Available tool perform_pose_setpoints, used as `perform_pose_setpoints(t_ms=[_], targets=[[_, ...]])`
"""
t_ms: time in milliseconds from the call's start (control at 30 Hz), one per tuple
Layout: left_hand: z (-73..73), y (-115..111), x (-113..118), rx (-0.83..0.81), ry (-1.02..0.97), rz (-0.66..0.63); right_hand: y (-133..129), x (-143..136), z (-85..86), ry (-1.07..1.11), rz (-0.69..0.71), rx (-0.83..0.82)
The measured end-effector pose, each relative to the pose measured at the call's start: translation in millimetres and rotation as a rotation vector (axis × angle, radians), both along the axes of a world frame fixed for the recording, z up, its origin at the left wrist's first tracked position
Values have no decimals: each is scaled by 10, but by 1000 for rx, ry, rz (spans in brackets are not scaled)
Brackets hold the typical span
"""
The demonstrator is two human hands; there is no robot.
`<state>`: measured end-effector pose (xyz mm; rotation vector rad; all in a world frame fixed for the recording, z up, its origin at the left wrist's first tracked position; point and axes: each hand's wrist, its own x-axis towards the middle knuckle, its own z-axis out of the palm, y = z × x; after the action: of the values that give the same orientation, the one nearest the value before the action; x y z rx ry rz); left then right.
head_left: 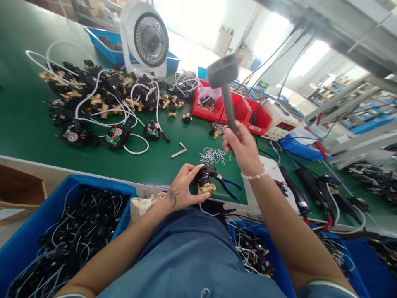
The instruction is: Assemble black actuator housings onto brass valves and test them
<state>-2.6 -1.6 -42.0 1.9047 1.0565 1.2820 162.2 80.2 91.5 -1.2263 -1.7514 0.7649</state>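
My right hand (243, 149) is wrapped round the handle of a dark mallet (223, 70), its head raised above the bench. At the bench's front edge, my left hand (185, 186) grips a black valve actuator with a brass valve body (207, 188) between thumb and fingers. Just right of that valve lie blue-handled pliers (228, 188), partly hidden behind it. A pile of small metal clips (212, 155) sits beyond the left hand, with an L-shaped metal piece (179, 150) to its left.
Actuators with brass valves and white cables (102, 99) crowd the left rear. A white fan (145, 41) stands behind them. Red bins (237, 109) and a power supply (281, 124) line the back right. Black power screwdrivers (294, 188) lie rightward; blue crates (124, 194) sit below the edge.
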Motion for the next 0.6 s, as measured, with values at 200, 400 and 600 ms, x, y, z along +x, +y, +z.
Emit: perform_pose_setpoints(t_ms=[200, 400, 600], targets=[[-46, 9, 48, 49, -1, 36, -1091, 785, 181, -121, -47, 40], [-37, 6, 62, 45, -12, 26, -1447, 932, -14, -524, -86, -174], [-50, 25, 45, 63, -28, 4, -1452, 932, 88, -293, -210, -131]])
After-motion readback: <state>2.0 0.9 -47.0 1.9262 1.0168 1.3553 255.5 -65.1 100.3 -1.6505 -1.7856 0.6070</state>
